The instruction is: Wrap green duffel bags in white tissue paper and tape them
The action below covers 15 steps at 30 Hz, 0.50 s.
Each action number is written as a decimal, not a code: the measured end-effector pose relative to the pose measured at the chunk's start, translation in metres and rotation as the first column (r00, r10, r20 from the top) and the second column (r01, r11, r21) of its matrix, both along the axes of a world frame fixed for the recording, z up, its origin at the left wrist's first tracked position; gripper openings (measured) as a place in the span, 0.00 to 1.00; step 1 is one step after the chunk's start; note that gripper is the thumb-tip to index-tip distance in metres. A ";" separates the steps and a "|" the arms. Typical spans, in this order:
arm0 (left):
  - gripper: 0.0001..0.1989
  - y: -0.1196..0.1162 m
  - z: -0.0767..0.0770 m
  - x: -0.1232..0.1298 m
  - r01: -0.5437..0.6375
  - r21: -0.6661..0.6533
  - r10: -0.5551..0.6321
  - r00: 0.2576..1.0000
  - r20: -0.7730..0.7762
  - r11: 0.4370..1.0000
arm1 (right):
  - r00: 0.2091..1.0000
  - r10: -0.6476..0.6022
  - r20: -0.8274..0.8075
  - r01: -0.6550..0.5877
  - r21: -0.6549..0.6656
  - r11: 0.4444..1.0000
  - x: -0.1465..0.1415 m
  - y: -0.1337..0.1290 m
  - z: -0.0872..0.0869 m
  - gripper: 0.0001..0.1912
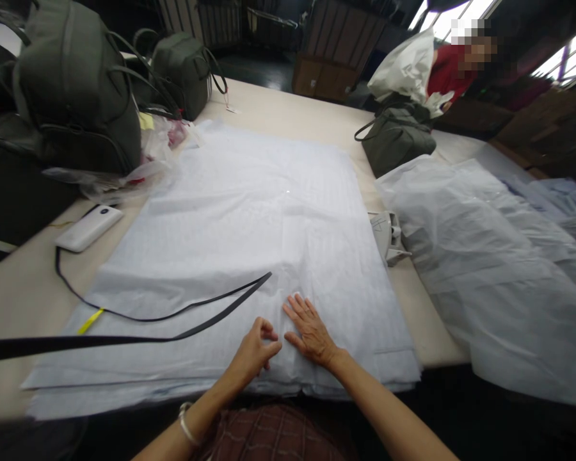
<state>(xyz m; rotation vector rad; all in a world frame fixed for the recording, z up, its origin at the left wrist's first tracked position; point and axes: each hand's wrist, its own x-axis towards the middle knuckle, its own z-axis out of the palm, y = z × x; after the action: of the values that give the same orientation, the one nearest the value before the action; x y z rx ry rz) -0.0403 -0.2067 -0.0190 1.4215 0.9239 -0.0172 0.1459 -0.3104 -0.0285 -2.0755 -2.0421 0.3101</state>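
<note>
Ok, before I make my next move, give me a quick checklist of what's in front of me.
1. Right hand flat on the white sheets: ok, fingers spread.
2. Left hand empty: cannot tell; its fingers are curled and could hide a pinch of sheet.
3. Nothing crossing the sheets: not ok; a black strap runs over their left part, and a yellow tag shows there.
4. Sheet edges lined up: not ok; the layers are staggered along the near edge.
5. White device off the sheets: ok, it lies on the table to the left.
</note>
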 end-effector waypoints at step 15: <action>0.22 -0.002 -0.021 -0.009 0.248 0.929 -0.577 0.815 -0.048 0.273 | 0.996 0.069 0.061 -0.070 0.021 0.997 0.008 0.003 -0.002 0.32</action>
<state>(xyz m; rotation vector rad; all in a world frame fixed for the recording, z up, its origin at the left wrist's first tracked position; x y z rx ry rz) -0.0495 -0.2090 -0.0400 2.6305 0.1594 0.3749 0.1540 -0.3070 -0.0308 -2.0272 -2.1456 0.2374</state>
